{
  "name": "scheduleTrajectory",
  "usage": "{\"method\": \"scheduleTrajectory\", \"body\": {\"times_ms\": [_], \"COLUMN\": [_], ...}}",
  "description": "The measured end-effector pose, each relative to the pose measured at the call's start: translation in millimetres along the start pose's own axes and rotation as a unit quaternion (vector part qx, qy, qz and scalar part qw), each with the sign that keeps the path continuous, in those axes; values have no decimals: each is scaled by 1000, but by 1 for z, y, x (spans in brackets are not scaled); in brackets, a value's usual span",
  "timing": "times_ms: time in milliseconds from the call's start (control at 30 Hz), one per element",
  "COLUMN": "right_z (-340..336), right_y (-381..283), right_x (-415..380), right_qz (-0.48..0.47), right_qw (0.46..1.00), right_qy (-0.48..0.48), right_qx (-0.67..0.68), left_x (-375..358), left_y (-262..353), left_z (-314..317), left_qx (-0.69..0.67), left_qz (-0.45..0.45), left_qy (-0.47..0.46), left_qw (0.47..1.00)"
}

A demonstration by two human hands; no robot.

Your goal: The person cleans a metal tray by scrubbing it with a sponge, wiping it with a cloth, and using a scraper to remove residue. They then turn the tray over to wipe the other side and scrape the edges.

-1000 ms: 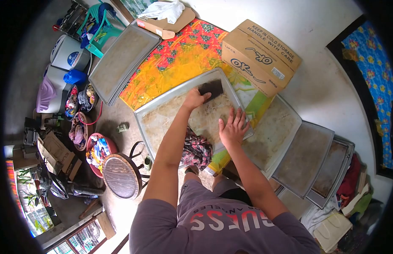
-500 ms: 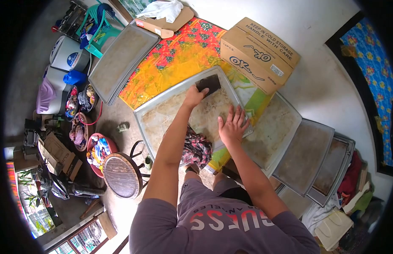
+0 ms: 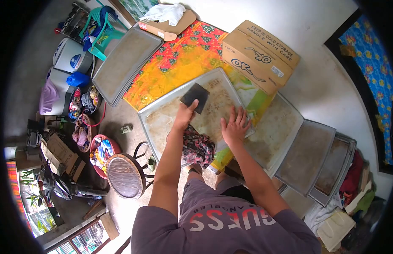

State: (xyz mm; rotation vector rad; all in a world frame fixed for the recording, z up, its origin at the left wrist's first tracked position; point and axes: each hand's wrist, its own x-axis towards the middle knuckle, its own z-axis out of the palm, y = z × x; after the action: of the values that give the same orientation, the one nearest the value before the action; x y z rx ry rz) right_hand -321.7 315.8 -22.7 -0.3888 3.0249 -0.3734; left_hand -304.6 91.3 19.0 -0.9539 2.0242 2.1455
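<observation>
In the head view, a large metal tray (image 3: 162, 116) with brownish stains lies tilted across the table. My left hand (image 3: 186, 115) is closed on the edge of a dark flat rectangular pad (image 3: 195, 96), which lies over the upper middle of the tray. The pad's exact kind cannot be made out. Near the tray's right edge, my right hand (image 3: 235, 127) rests flat with fingers spread and holds nothing. A crumpled dark-and-pink patterned cloth (image 3: 198, 146) is bunched at the tray's near edge, between my forearms.
Stacked trays (image 3: 126, 63) stand to the left, and more trays (image 3: 304, 154) overlap on the right. A cardboard box (image 3: 260, 57) sits on the flowered tablecloth (image 3: 183, 46) at the back. A round wooden stool (image 3: 125, 175) and a tub of clothes (image 3: 104, 154) are on the floor at left.
My left hand has drawn the dark pad from the tray's far corner back toward me and to the left, and the pad has turned. My right hand stays nearly in place.
</observation>
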Motion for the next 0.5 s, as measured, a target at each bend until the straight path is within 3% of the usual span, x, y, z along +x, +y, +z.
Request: {"method": "scheduleTrajectory", "body": {"times_ms": [133,167,233,300,367,433,500], "right_z": [-2,-1,6,9,12,8,5], "right_y": [-8,-11,-16,-15,-9,-5,-7], "right_x": [-1,1,14,28,38,45,50], "right_qz": [-26,-6,35,77,67,6,-64], "right_qw": [995,961,794,749,738,767,777], "right_qy": [17,-9,-59,-131,-160,-146,-135], "right_qx": [94,276,604,645,652,625,612], "left_x": [-29,-34,-41,-49,-54,-57,-48], "left_y": [-1,-4,-14,-17,-14,-4,-3], "left_z": [23,26,31,32,27,18,7], "left_qx": [-107,-139,-119,-50,-38,-45,22], "left_qz": [-42,-48,-76,-94,-40,3,-10], "left_qy": [-66,-94,-129,-155,-159,-142,-162], "left_qw": [991,985,982,982,986,989,987]}}
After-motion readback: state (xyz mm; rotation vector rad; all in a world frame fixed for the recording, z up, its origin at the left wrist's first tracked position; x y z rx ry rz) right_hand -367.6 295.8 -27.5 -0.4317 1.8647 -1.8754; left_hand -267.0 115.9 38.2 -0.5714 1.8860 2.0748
